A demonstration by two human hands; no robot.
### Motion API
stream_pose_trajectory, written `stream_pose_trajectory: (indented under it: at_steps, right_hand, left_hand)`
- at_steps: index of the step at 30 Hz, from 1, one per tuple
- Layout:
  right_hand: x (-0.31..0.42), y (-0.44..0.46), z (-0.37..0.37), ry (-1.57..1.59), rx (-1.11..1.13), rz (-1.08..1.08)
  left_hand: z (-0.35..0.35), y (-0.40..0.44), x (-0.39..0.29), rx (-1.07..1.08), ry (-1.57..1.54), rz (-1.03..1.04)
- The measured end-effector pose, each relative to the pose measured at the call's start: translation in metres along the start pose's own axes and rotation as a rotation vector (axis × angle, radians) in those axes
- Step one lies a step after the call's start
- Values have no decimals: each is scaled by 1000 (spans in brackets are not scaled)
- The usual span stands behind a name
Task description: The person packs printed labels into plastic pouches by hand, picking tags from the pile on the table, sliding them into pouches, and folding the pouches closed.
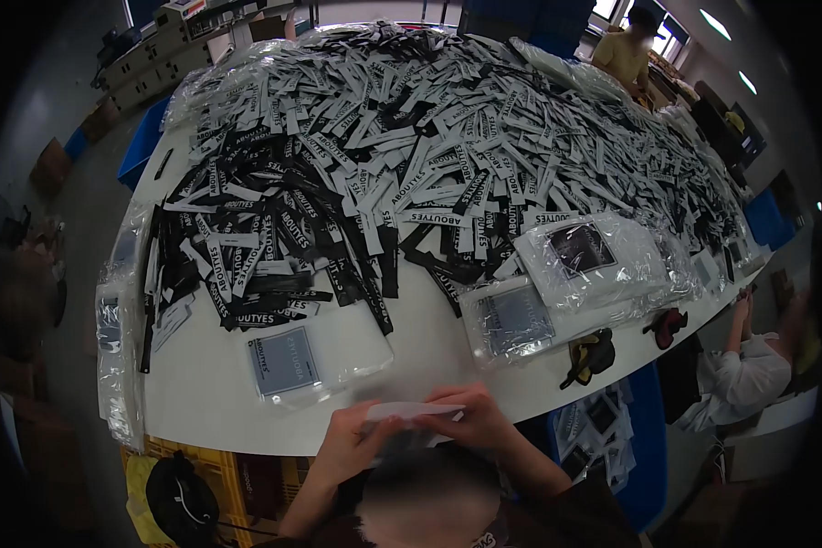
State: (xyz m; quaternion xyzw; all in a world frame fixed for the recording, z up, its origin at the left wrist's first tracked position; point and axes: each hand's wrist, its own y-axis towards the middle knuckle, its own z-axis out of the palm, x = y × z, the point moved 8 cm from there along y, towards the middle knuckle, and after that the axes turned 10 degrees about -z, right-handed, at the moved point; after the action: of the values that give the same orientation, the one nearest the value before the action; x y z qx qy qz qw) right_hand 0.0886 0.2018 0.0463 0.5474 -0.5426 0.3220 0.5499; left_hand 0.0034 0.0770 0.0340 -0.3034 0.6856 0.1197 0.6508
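Close to the table's front edge, my left hand point(349, 442) and my right hand point(478, 418) hold a thin whitish piece point(409, 410) between them. It looks like a plastic bag or sheet, but the exact kind is unclear. The fingers of both hands are closed on its two ends. Just beyond lies a stack of clear plastic bags point(361, 345) with a grey printed panel reading ABOUTYES. Farther up, a big heap of black and white printed strip packets point(429, 146) covers much of the table.
Plastic-wrapped bundles point(603, 260) lie right of centre on the white table point(201, 425). Beside them is a dark and yellow object point(590, 356). A blue bin point(644, 457) with packets stands below right, a yellow crate point(215, 466) below left. Other people point(744, 374) are at the right and back.
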Motion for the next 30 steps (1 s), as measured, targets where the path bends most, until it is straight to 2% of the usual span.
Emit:
stream_pose_trajectory:
  at_steps: [2,3,5,7,8,9,10,11,12,13,15,17,19,22,24,25,27,30]
  right_hand:
    - [8,-9,-16,-67,-4,71]
    - [11,-16,-30,-133,-10,146]
    - [20,-38,-65,-97,-53,195]
    - [38,-57,-88,-408,349,247]
    - [53,-52,-88,-413,343,249]
    - [57,-53,-89,-584,434,390]
    - [56,-54,-93,-755,524,534]
    - [52,-43,-93,-761,519,538]
    - [49,-20,-87,-716,466,392]
    - [46,4,-81,-670,413,243]
    - [16,52,-75,-808,452,185]
    - [-12,98,-72,-875,251,-84]
    - [-62,128,-74,-1154,225,-128]
    - [-95,145,-69,-1171,330,-37]
    - [-92,159,-70,-986,321,54]
    - [-90,172,-71,-998,334,46]
    - [-78,208,-83,-1004,234,-110]
    - [-78,270,-117,-1248,166,-269]
  left_hand:
    - [11,3,0,184,57,-14]
    - [11,4,-1,182,57,-9]
    - [-3,3,-16,-49,165,162]
    - [-21,5,-2,-129,183,142]
    - [-34,7,7,-209,202,121]
    - [-42,6,10,-305,288,149]
    - [-41,10,15,-301,281,153]
    - [-45,11,12,-398,359,224]
    - [-48,9,8,-497,439,295]
    - [-47,12,7,-497,438,303]
    - [-41,19,1,-572,701,325]
    - [-41,23,19,-555,706,334]
    - [-40,22,29,-532,710,341]
    - [-44,24,29,-508,661,327]
    - [-43,26,30,-503,656,312]
    - [-44,25,30,-512,655,318]
    - [-44,26,29,-517,652,324]
    - [-45,27,29,-511,656,326]
